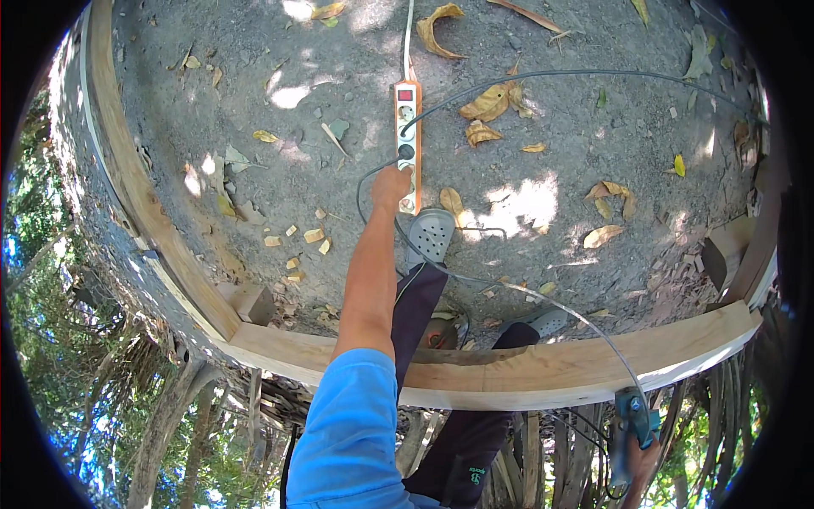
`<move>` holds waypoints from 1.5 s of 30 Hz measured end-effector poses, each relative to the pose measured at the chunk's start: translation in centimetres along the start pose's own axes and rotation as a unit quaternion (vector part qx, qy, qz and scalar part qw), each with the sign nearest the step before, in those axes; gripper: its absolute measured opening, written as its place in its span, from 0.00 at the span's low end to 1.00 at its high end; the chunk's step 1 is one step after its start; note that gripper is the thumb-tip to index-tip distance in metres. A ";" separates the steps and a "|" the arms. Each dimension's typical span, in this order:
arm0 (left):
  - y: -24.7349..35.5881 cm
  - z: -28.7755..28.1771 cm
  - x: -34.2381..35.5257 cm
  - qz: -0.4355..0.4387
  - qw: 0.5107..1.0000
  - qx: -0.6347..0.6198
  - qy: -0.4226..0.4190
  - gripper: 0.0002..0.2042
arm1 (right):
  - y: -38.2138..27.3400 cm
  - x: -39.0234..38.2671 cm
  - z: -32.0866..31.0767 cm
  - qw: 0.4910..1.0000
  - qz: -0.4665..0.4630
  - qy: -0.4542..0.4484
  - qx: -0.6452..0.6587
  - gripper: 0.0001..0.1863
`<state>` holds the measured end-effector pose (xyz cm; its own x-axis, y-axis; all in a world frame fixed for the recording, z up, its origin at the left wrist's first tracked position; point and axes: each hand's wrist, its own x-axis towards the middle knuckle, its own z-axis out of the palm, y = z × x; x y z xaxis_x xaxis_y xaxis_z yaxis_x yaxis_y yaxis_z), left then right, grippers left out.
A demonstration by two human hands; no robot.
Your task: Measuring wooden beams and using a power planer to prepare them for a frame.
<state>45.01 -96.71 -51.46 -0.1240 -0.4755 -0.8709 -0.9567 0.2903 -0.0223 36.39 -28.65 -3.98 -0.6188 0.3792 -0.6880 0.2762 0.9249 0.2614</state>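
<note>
In the head view, a long rectangular power strip with a white face and orange sides [415, 191] lies on bare grey-brown earth [331, 170], well in from the ground's near edge. A red rocker switch [405, 96] sits at its far end, where a thin white cable [409, 38] leads away. A round black plug [406, 153] is seated in one of its sockets.

The left hand [391, 186], below a bright blue sleeve [352, 424], touches the strip's left side just below this plug. Its fingers are bent, one reaching over the white face; whether they pinch the strip, I cannot tell. The right hand [644, 465] is wrapped around a dark teal handheld power tool [632, 416], beyond the right part of the ground's near edge.

A slim grey cable [585, 321] curves over the pale wooden beam [560, 366] along that edge to the tool. A dark cable [585, 73] arcs from the strip toward the ground's right edge. A grey perforated clog [431, 235] stands just beside the strip's near end. Small pale wood chips [314, 235] lie left of the forearm, and curled yellow-brown leaves [487, 102] lie right of the strip.
</note>
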 end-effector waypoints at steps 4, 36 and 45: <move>-0.6 1.8 0.2 0.043 0.999 0.022 0.021 0.29 | -2.4 -0.9 -1.0 0.997 0.047 -0.042 0.035 0.18; 22.6 18.8 -59.7 0.706 0.570 0.383 -0.173 0.12 | 4.0 -4.2 -0.5 0.977 -0.190 -0.025 0.096 0.31; 22.6 12.3 -64.0 0.699 0.583 0.412 0.031 0.14 | 19.7 -2.0 1.5 0.904 -0.132 -0.064 0.402 0.27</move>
<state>34.58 -49.48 -2.28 -0.6648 0.6832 -0.3021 0.5399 0.7189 0.4379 44.17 -11.25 1.51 -0.6645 0.0944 -0.7413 0.6088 0.6437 -0.4637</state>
